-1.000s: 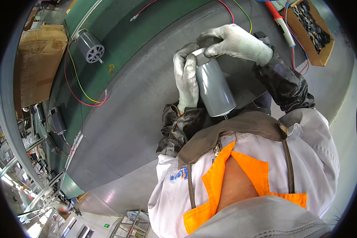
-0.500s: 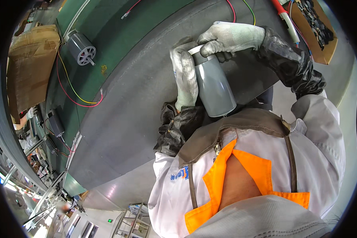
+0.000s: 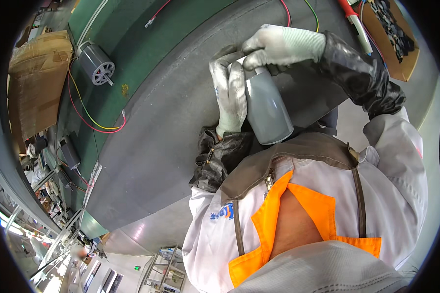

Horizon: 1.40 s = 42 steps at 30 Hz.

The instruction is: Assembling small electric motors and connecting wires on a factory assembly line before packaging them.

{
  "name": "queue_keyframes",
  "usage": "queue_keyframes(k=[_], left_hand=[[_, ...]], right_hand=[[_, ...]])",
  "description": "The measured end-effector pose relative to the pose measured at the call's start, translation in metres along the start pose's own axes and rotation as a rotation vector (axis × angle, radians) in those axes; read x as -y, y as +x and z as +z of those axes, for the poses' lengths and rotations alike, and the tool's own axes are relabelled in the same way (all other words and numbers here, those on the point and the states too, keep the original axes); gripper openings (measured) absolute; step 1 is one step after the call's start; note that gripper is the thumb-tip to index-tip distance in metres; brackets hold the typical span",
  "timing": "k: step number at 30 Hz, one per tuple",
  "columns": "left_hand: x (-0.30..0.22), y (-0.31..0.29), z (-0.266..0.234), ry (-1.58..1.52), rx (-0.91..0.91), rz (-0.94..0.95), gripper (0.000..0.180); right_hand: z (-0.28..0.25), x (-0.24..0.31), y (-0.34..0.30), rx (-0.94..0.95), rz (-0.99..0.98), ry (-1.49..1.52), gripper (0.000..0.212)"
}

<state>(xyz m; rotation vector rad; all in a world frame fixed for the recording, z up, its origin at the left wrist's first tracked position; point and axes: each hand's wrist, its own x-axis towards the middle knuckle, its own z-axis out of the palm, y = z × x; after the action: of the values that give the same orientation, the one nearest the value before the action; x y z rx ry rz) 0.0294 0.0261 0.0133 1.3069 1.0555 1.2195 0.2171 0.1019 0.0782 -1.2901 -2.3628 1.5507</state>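
A grey cylindrical motor lies tilted on the dark mat, its near end close to my apron and its far end between my gloved hands. At that far end a white ring or tape band shows partly. My left hand is closed along the motor's left side, fingers bent over the band. From the right, my right hand closes on the same end, thumb and fingers pressed at the band. The fingers hide most of that end.
On the green belt to the left sit another grey motor with red and yellow wires and a smaller dark motor. A cardboard sheet stands beyond. Upper right are a red-and-white tool and a carton of dark parts.
My left fingers have come over the band, and my right hand has shifted slightly. The motor on the belt has moved a little toward me. A co-worker's gloved hand has left the far left.
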Motion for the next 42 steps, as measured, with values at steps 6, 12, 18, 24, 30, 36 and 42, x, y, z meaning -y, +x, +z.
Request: queue_keyframes(k=[6, 12, 18, 24, 30, 36, 42], left_hand=[[0.0, 0.007, 0.011, 0.039, 0.024, -0.032, 0.032], [-0.008, 0.005, 0.013, 0.002, 0.056, -0.14, 0.034], [-0.008, 0.011, 0.018, 0.083, 0.007, -0.056, 0.028], [-0.037, -0.007, -0.002, -0.073, -0.085, -0.148, 0.038], [-0.066, -0.038, -0.056, 0.365, 0.005, -0.024, 0.042], [-0.044, -0.045, -0.044, -0.089, -0.438, -0.107, 0.028], [0.003, -0.012, -0.002, -0.377, -0.271, -0.022, 0.041]], right_hand=[[0.009, -0.042, -0.04, -0.045, 0.085, 0.598, 0.049], [0.062, -0.016, -0.05, -0.571, 0.045, 0.111, 0.048], [0.092, -0.002, -0.023, -0.9, 0.038, 0.064, 0.035], [0.103, 0.021, -0.051, -0.898, -0.304, -0.045, 0.043], [0.115, 0.013, -0.076, -0.462, -0.807, 0.165, 0.03], [0.068, -0.077, -0.148, -1.102, -0.031, -0.133, 0.021], [0.068, -0.087, -0.134, -0.938, 0.365, -0.524, 0.026]])
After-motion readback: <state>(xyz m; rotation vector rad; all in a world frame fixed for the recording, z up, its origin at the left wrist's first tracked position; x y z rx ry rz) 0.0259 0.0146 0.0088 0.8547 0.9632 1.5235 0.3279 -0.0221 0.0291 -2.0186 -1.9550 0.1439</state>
